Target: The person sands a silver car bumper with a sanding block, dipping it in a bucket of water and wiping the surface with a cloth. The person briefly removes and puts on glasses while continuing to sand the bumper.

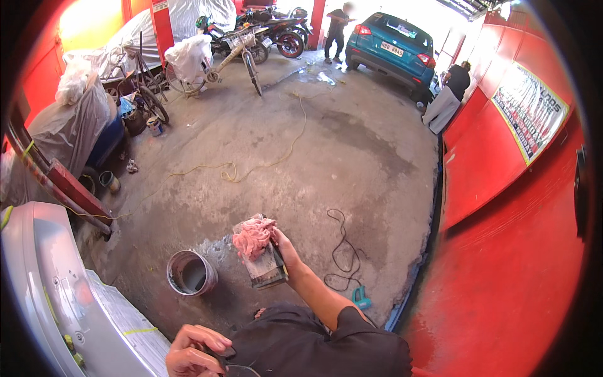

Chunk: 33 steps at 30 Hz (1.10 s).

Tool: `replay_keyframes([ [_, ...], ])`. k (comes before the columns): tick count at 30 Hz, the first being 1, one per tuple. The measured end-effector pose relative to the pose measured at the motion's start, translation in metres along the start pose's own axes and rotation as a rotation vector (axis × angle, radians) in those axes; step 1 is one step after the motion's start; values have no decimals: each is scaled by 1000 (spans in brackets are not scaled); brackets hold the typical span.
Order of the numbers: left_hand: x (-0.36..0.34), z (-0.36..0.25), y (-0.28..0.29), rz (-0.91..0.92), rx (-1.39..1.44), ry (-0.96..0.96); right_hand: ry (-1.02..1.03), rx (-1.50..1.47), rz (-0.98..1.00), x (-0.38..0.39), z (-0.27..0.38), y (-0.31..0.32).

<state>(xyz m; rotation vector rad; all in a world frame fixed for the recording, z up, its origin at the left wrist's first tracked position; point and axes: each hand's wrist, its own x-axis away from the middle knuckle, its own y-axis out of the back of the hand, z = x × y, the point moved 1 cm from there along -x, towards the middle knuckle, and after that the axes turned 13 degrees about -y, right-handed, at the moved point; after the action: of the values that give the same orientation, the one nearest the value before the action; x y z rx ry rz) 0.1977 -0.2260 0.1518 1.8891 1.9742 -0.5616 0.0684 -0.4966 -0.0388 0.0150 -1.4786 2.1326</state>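
My right hand [286,251] is wrapped round the side of a greyish rectangular container [267,271], held out over the floor. A crumpled pink cloth [254,236] lies on top of it, by my fingertips. Low in the picture, my left hand [196,350] is closed with bent fingers on a small black object [221,355] that has a thin cord; its kind is unclear. Left of the container, a round bucket [212,275] with dark grey liquid inside stands on the floor.
A pale car body part [47,251] with masking paper [129,314] stands at the left. A teal power tool [360,298] with a black cord [345,251] lies at the right. A yellow cord [295,141] crosses the concrete. Two people, bicycles and a teal car [392,47] are farther off.
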Motion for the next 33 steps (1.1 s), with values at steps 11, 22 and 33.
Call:
replay_keyframes([
  [11, -123, 9, -2, -94, -1008, -187, 58, -57, 156, -4, 15, -17],
  [22, -96, 46, 103, 29, -1478, -25, -86, 11, 244, -5, 2, -7],
  [33, -93, 74, 108, 237, -960, 128, -141, 35, 285, 6, -21, -5],
])
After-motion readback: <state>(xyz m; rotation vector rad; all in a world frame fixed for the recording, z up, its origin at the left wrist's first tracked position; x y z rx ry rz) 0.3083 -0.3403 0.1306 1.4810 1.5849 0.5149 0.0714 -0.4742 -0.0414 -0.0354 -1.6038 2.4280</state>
